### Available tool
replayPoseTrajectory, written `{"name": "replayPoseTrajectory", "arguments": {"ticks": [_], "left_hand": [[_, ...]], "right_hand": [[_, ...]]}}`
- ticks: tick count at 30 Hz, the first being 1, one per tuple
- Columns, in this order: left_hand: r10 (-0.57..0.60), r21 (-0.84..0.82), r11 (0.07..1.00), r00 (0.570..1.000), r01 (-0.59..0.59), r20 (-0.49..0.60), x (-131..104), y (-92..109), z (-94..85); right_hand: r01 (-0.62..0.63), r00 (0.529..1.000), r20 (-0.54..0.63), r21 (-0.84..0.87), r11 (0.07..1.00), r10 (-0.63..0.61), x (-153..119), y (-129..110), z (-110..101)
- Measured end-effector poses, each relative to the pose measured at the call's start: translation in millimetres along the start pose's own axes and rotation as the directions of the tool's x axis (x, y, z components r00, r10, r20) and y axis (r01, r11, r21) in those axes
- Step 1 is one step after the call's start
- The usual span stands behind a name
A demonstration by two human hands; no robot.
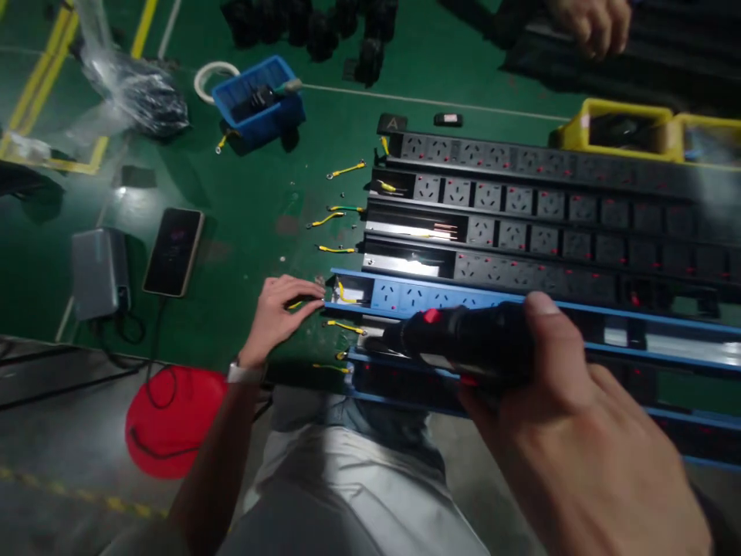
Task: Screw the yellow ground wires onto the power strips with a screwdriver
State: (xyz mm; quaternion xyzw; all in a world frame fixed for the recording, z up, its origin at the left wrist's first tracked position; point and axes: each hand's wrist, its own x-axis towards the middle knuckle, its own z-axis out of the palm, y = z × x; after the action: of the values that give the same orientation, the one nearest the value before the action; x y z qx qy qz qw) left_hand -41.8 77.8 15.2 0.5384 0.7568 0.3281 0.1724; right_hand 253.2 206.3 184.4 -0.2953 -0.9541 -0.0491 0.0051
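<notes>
Two hands at work: right hand (579, 432) wrapped tight round a black matte cylindrical power screwdriver (463, 344) with red button, lying over a blue-cased socket strip (440, 297). Left hand (283, 309), fingers loosely spread, presses the strip's open end by a yellow wire (344, 295). Smooth green counter (255, 216) carries long black socket strips (521, 201), a blue plastic bin (260, 100), a glossy phone (174, 251).

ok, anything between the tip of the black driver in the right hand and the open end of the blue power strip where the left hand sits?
Nothing visible. The right hand grips the black driver, whose tip lies just beside the blue power strip end. The left hand rests fingertips at that end by a yellow wire, beside the tip's line, not across it.
</notes>
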Motion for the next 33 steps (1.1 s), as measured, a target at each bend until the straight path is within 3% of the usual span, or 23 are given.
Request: {"name": "replayPoseTrajectory", "arguments": {"ticks": [5, 12, 16, 21, 26, 28, 30, 33], "left_hand": [[-0.122, -0.072, 0.991, 0.974, 0.110, -0.193, -4.2, -0.4, 5.4], [-0.112, -0.045, 0.993, 0.980, 0.106, -0.165, -2.9, 0.0, 4.6], [-0.124, -0.096, 0.990, 0.975, 0.107, -0.187, -4.6, 4.5, 3.7], [-0.162, -0.201, 0.972, 0.962, 0.118, -0.220, -7.7, 6.2, 3.3], [-0.155, -0.287, 0.956, 0.936, 0.061, -0.316, -25.7, 30.9, 2.2], [-0.201, -0.515, 0.857, 0.926, 0.009, -0.319, -43.3, 52.0, 6.2], [-0.282, -0.771, 0.636, 0.924, -0.021, -0.258, -64.4, 75.2, 13.9], [-0.381, -0.951, 0.305, 0.921, 0.046, -0.078, -92.6, 105.4, 28.6]], "right_hand": [[-0.024, 0.999, -0.044, 0.045, 0.999, 0.026, -12.4, 3.1, 6.7], [-0.196, 0.979, 0.012, 0.352, 0.915, 0.205, -32.4, -0.2, 57.1], [-0.268, 0.954, -0.009, 0.428, 0.863, 0.300, -49.8, 5.0, 53.7], [-0.346, 0.842, -0.109, 0.643, 0.683, 0.529, -76.1, 13.2, 34.2], [-0.290, 0.714, -0.336, 0.656, 0.697, 0.614, -108.1, -1.0, 38.3], [-0.281, 0.689, -0.328, 0.701, 0.655, 0.646, -121.9, -12.7, 43.5], [-0.300, 0.683, -0.257, 0.754, 0.584, 0.683, -133.3, -25.7, 48.2], [-0.336, 0.696, -0.161, 0.789, 0.515, 0.700, -141.5, -43.7, 54.7]]}}
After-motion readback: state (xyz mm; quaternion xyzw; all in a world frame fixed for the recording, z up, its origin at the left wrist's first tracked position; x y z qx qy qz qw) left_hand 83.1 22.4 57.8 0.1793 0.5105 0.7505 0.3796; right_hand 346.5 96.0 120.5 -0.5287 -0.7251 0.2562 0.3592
